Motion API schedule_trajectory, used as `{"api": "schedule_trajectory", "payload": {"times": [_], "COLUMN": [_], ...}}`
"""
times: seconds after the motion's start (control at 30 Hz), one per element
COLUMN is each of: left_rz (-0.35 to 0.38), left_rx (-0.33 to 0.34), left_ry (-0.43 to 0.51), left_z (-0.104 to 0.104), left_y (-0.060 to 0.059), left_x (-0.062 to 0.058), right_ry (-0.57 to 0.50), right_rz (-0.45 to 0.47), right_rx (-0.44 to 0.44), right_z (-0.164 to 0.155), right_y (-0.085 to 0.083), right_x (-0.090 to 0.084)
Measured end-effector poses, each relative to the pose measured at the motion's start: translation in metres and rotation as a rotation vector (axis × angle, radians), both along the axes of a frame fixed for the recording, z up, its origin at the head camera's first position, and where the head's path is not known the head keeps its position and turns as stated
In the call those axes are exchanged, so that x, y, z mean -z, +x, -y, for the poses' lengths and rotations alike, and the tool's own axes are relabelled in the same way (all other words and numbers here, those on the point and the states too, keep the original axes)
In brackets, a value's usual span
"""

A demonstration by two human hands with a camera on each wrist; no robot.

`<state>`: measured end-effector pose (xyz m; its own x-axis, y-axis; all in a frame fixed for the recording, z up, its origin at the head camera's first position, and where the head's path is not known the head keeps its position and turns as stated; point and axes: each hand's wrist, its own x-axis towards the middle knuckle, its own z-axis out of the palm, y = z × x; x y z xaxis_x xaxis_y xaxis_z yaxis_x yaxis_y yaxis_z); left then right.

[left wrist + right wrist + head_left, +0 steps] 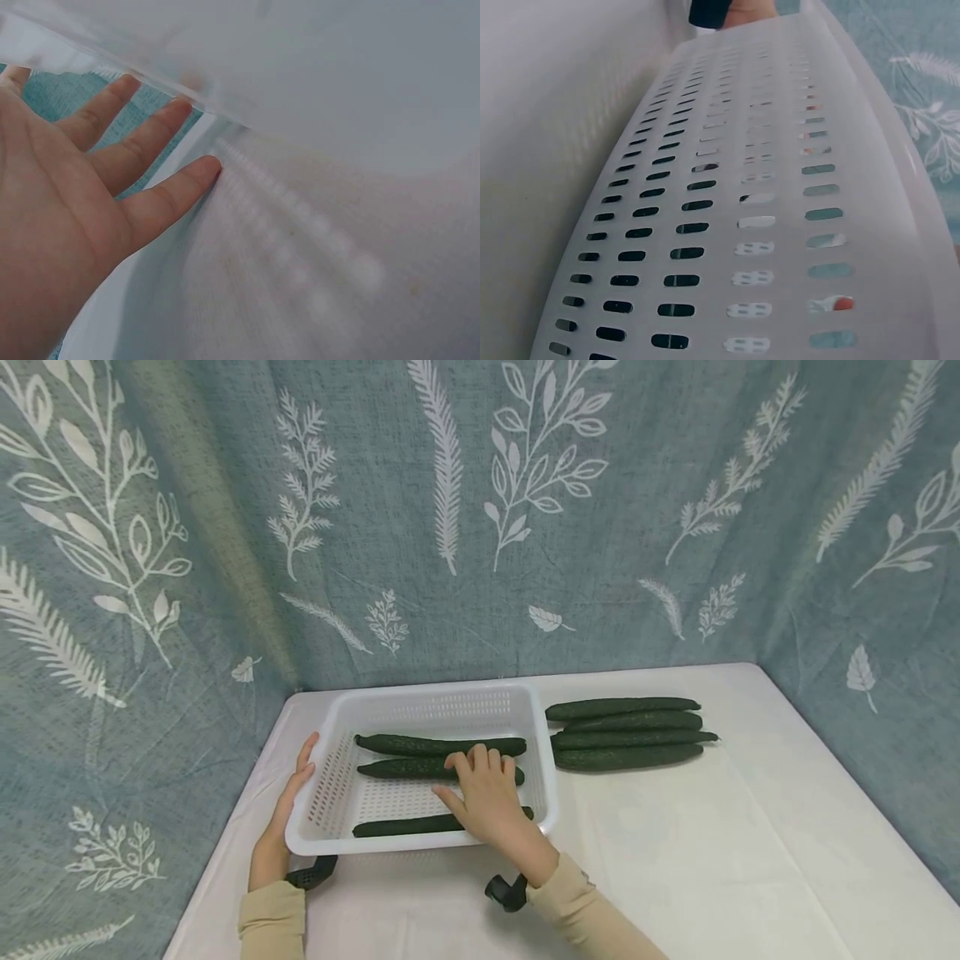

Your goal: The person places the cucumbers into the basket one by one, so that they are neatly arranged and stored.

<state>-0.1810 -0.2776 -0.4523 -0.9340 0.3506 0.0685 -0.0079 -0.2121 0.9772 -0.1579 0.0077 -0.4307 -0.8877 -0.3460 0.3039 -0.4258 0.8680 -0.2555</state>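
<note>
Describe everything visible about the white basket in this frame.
The white basket is a shallow rectangular plastic tray with rounded corners, a rolled rim and slotted walls and floor. It sits flat on the white table near the back-left corner. Three dark green cucumbers lie lengthwise inside. The left hand rests open against its left wall; the right hand reaches inside over the cucumbers.

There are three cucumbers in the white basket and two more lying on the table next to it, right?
Not quite. The white basket does hold three cucumbers, but the head view shows four cucumbers on the table beside it, not two.
</note>
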Motion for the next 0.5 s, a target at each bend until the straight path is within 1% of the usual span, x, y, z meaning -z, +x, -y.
{"api": "schedule_trajectory", "payload": {"times": [0.07, 0.17, 0.27, 0.5], "left_rz": [0.001, 0.002, 0.002, 0.026], "left_rx": [0.003, 0.013, 0.015, -0.009], "left_ry": [0.008, 0.019, 0.025, -0.020], "left_z": [0.001, 0.001, 0.001, 0.001], "left_y": [-0.001, -0.002, -0.003, 0.000], "left_x": [0.000, 0.000, 0.000, -0.005], "right_ry": [-0.022, -0.051, -0.076, -0.116], "right_rz": [-0.049, -0.095, -0.111, -0.137], "right_rx": [0.003, 0.006, 0.002, -0.003], "right_z": [0.000, -0.002, -0.004, -0.009], "right_y": [0.000, 0.001, 0.002, 0.007], "right_x": [-0.002, -0.004, -0.007, -0.019]}}
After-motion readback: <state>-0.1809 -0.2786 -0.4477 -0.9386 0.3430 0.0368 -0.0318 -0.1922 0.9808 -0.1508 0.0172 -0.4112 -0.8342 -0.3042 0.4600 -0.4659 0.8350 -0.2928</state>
